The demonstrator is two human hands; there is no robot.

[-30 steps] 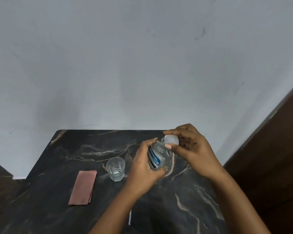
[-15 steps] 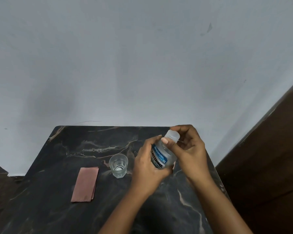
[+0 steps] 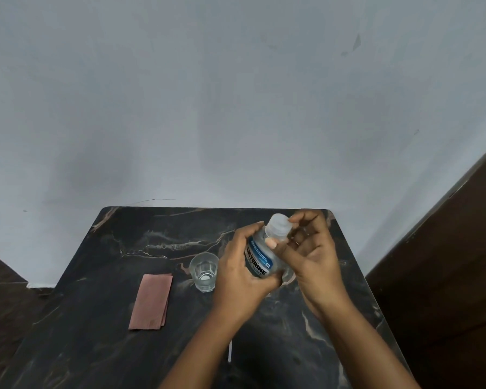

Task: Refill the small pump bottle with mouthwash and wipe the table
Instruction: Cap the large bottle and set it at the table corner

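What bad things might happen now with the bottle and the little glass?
1. The left hand holds the mouthwash bottle tilted above the table while the right hand works at its cap. If the cap is off or loose, mouthwash may spill.
2. The small glass stands right beside the left hand, so a bump might knock it over.
3. The folded cloth lies further left, so a spill could spread before it is reached.
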